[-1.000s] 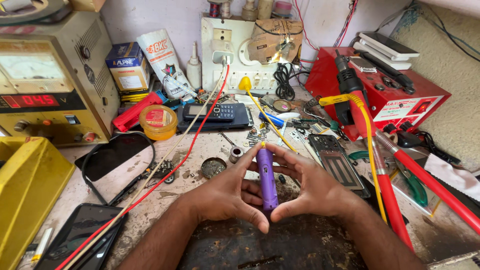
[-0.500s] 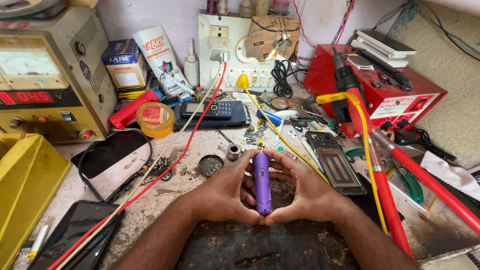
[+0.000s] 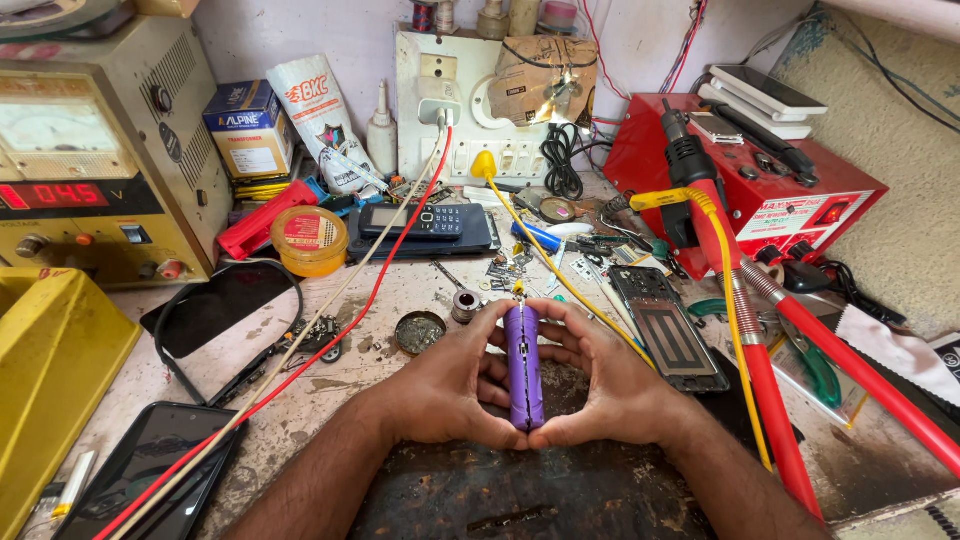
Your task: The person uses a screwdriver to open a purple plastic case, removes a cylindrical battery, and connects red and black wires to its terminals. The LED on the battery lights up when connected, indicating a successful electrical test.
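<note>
Both hands pinching purple cylindrical cell between them over table: left hand and right hand gripping closed, equally near. Cell's long axis pointing away from person.

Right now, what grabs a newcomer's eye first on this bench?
Dead centre, the left hand and right hand clasp a purple cylinder upright between them. At far left a meter box glows with red digits. At right a red box sits behind thick red cables.
</note>
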